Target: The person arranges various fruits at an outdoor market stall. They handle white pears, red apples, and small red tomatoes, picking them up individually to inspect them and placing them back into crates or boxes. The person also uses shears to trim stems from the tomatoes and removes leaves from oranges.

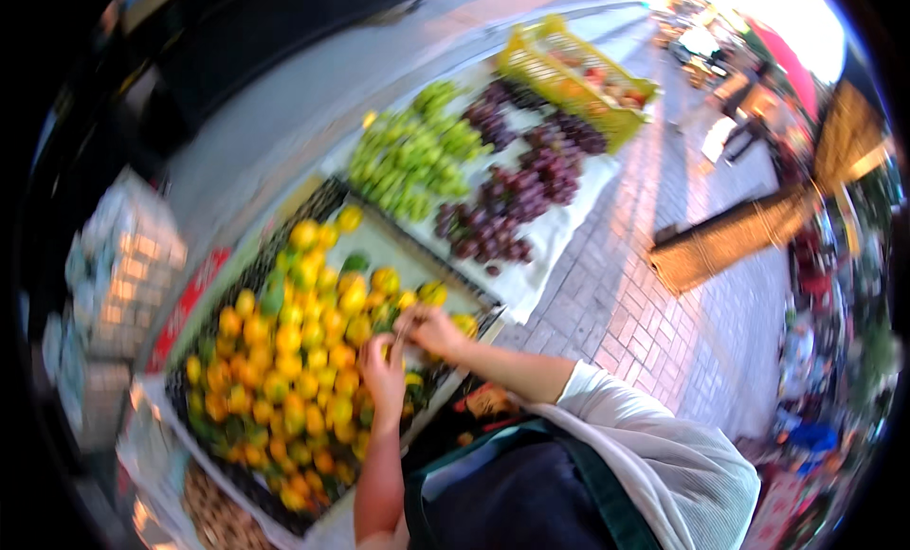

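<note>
My left hand (384, 372) and my right hand (430, 330) meet over the near side of a shallow black tray (421, 246). Their fingertips pinch together, and blur hides whether something small is between them. Beneath and beside them lies a heap of small yellow-orange citrus fruits (291, 365), with green leaves among them. A yellowish fruit shows by the fingers of my left hand, but I cannot tell if it is held. One loose green leaf (355, 263) rests on the pale lining of the tray.
Beyond the tray, green grapes (412, 155) and purple grapes (522, 195) lie on white sheeting. A yellow plastic crate (544, 84) holds reddish fruit. Brown nuts or similar (220, 511) sit at lower left. Brick paving (601, 301) runs along the right, under a brown roll (732, 237). People (746, 109) appear farther off.
</note>
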The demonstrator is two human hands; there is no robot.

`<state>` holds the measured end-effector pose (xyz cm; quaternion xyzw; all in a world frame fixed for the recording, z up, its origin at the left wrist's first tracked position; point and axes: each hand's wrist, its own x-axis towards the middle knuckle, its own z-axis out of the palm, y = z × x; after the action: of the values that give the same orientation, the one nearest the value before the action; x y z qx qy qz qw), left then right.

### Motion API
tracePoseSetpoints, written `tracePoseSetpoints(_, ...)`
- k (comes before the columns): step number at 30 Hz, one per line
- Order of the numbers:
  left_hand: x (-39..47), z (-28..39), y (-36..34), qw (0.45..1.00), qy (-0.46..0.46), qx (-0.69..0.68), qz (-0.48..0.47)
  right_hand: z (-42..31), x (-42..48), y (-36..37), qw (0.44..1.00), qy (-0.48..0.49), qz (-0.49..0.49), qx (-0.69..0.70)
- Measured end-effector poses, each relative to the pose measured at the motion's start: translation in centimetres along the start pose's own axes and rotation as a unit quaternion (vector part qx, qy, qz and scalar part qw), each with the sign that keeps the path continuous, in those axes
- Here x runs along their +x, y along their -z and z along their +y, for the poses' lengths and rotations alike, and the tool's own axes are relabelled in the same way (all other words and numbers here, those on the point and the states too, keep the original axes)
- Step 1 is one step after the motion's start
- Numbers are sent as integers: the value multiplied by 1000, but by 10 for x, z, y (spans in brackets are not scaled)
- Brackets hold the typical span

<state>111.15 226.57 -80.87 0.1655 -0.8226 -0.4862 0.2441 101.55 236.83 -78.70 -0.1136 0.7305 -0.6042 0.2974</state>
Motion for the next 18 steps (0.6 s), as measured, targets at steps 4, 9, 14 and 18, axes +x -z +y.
tracePoseSetpoints(4, 6, 1, -1, 991, 95, -48, -81, 8, 11, 9, 999, 43, -19, 16)
tracePoseSetpoints(9, 19, 14, -9, 944, 210, -185, -173, 5, 13, 31, 992, 23, -26, 119)
tracePoseSetpoints(14, 20, 15, -17, 945, 225, -142, -188, 11, 9, 41, 996, 69, -7, 61)
tracePoseSetpoints(18, 13, 18, -25, 956, 197, -164, -142, -5, -2, 41, 991, 118, 55, -37)
